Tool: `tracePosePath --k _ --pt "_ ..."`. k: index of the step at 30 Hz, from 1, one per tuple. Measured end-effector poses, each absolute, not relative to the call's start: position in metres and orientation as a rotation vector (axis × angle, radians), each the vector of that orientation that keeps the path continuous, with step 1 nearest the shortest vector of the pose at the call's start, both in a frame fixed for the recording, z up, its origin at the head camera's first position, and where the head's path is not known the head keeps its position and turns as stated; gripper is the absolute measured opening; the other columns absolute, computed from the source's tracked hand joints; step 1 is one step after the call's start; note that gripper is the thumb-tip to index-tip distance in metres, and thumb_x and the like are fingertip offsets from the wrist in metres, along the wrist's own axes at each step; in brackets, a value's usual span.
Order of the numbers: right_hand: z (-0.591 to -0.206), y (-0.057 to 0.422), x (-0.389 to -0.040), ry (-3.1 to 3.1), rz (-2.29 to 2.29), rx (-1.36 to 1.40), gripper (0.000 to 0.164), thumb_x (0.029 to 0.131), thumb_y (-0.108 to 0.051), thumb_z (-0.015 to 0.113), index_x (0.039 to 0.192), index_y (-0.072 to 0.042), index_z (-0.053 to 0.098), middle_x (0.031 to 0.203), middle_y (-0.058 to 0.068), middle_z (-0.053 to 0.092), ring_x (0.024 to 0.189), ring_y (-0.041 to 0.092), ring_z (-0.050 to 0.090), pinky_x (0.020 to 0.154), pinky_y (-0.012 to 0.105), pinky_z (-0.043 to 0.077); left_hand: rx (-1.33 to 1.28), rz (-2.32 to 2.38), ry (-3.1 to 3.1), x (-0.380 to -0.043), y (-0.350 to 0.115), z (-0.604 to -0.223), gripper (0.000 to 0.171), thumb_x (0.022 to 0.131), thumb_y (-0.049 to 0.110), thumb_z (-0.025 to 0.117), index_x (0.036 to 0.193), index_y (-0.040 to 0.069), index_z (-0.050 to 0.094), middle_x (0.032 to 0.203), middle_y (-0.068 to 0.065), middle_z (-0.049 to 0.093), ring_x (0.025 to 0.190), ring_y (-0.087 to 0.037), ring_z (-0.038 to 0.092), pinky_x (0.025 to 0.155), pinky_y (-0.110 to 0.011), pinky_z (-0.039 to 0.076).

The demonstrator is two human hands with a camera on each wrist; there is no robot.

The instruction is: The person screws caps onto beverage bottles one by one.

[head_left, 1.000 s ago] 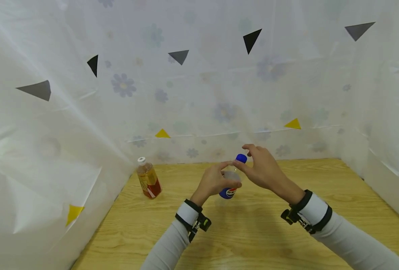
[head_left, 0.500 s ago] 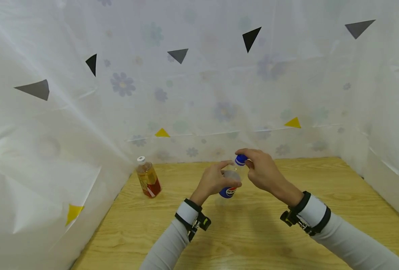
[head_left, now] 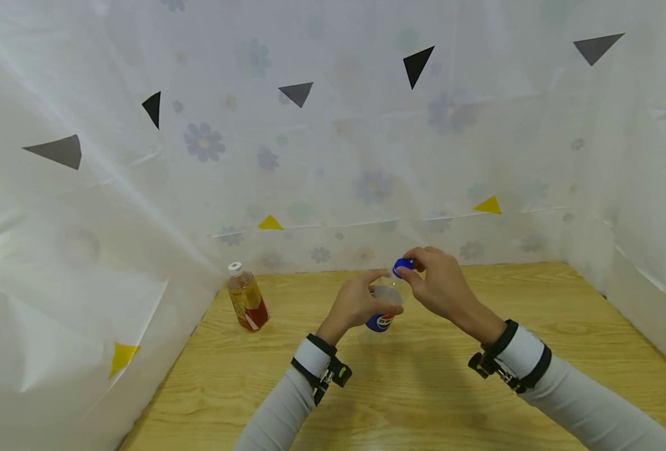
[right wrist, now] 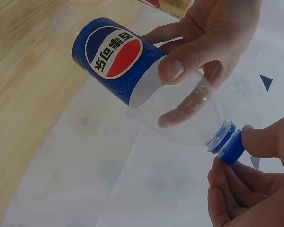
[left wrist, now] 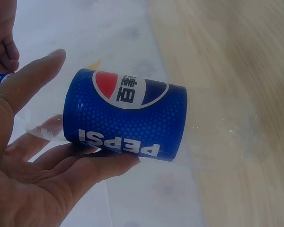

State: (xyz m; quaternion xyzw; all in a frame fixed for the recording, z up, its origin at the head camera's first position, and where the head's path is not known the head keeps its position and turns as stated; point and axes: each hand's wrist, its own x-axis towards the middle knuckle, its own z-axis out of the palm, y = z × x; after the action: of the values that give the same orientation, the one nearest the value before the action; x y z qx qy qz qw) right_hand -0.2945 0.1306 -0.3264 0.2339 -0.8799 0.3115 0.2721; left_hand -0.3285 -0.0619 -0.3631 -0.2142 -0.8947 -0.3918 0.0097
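A clear plastic Pepsi bottle (head_left: 380,322) with a blue label (right wrist: 116,59) stands slightly tilted in the middle of the head view. My left hand (head_left: 358,302) grips its upper body, thumb on one side and fingers round the other. At the neck, the thumb and fingers of my right hand (head_left: 442,285) pinch the blue cap (right wrist: 232,147). In the right wrist view the cap sits at the mouth against the blue neck ring; whether it is loose I cannot tell. The clear body shows no dark drink inside. Part of the label is hidden behind my left fingers.
To the left on the wooden table (head_left: 231,388) stands another bottle (head_left: 248,299) with a white cap, a yellow and red label and amber colouring. Flower-patterned white sheeting (head_left: 333,156) with black, grey and yellow triangles encloses the back and sides.
My right fingers were spread off the cap a second ago, then closed round it. Now the thumb has shifted across the cap's near side. The left hand and bottle stay in place.
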Motion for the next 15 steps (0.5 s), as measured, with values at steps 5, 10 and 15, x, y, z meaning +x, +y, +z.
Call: tracePosePath --k 5,10,15 --pt "-0.3283 0.1309 -0.2973 -2.345 0.879 0.61 0.018 0.095 -0.018 0.073 0.098 -0.002 0.07 0.089 0.011 0.067 0.084 0.029 0.064 0.072 0.044 0.053 -0.693 -1.221 -2.78 -0.3279 -0.0636 -0.3638 0.076 0.08 0.043 0.086 0.147 0.024 0.055 0.137 -0.011 0.064 0.118 -0.033 0.068 0.082 -0.04 0.06" --pt "-0.3293 0.1301 -0.2982 -2.344 0.886 0.606 0.019 0.095 -0.019 0.073 0.098 -0.001 0.069 0.09 0.012 0.067 0.085 0.031 0.065 0.073 0.046 0.055 -0.688 -1.217 -2.777 -0.3273 -0.0643 -0.3641 0.073 0.08 0.043 0.086 0.144 0.026 0.057 0.135 -0.011 0.066 0.117 -0.033 0.068 0.082 -0.04 0.06" --pt "-0.3279 0.1278 -0.2959 -2.4 0.837 0.558 0.029 0.096 -0.025 0.071 0.107 0.002 0.067 0.096 0.016 0.068 0.089 0.033 0.064 0.076 0.049 0.054 -0.67 -1.224 -2.784 -0.3271 -0.0636 -0.3641 0.075 0.079 0.043 0.086 0.146 0.025 0.056 0.135 -0.011 0.065 0.117 -0.034 0.068 0.082 -0.041 0.06"
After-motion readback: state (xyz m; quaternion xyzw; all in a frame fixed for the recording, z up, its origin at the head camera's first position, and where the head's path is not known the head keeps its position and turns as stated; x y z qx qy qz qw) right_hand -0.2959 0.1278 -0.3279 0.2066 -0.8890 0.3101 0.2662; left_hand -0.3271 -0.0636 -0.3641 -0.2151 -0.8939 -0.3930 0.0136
